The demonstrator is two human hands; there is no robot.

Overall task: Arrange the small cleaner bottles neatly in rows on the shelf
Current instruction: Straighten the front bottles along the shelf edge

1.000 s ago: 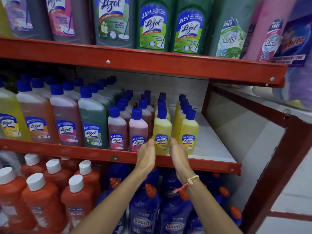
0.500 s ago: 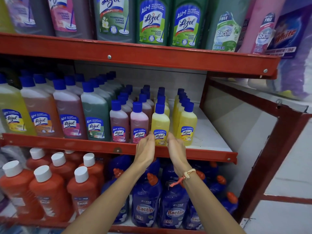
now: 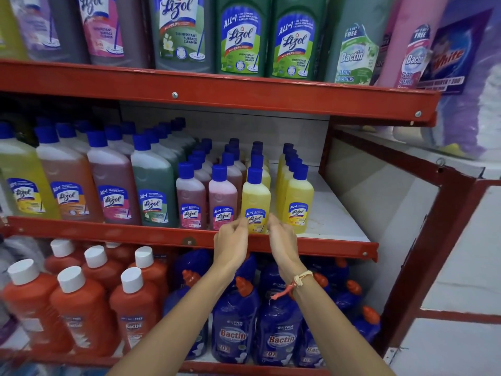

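Small Lizol cleaner bottles with blue caps stand in rows on the middle shelf [image 3: 339, 213]: two pink rows, then two yellow rows. The front yellow bottle [image 3: 256, 196] of the left yellow row stands upright at the shelf's front edge. My left hand [image 3: 230, 242] has its fingertips on that bottle's lower left side. My right hand [image 3: 283, 240] touches its lower right side, so the bottle sits between both hands. The front pink bottle [image 3: 222, 198] is just left of it, and the other front yellow bottle [image 3: 298, 199] just right.
Large Lizol bottles [image 3: 151, 185] fill the same shelf's left part. Bare white shelf lies right of the yellow rows, bounded by a red upright [image 3: 423, 240]. Big bottles stand on the top shelf [image 3: 217, 90]. Orange bottles [image 3: 78, 308] and blue Bactin bottles [image 3: 233, 329] are on the shelf below.
Both hands stay at the front yellow bottle; their fingers have curled in from flat palms. The bottle remains upright at the shelf's front edge.
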